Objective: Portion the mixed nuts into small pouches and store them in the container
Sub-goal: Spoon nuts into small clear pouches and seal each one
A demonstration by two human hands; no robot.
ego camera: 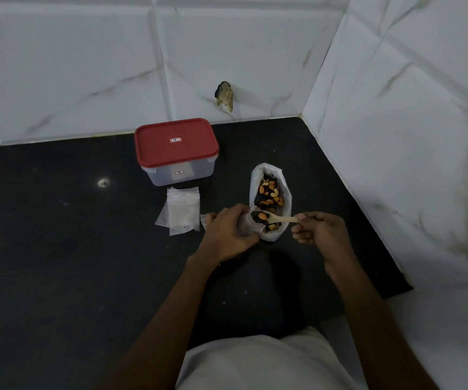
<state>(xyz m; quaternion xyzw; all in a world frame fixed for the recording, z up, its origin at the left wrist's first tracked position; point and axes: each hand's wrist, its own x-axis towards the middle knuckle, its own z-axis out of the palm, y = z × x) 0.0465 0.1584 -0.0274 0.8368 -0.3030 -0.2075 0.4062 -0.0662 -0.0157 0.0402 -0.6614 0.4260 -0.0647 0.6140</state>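
An open white bag of mixed nuts (272,192) lies on the black counter (58,249). My left hand (227,235) grips a small clear pouch (248,225) with its mouth held open beside the bag. My right hand (318,228) pinches the handle of a small wooden spoon (276,219); its bowl, loaded with nuts, sits at the pouch's mouth. A stack of empty clear pouches (180,211) lies to the left of my left hand. Behind them stands a clear plastic container (179,171) with a red lid (175,142) closed on it.
White marble-patterned tiled walls (396,136) meet in a corner behind and to the right of the counter. A dark chipped hole (224,95) marks the back wall. My white shirt (263,361) fills the bottom of the view.
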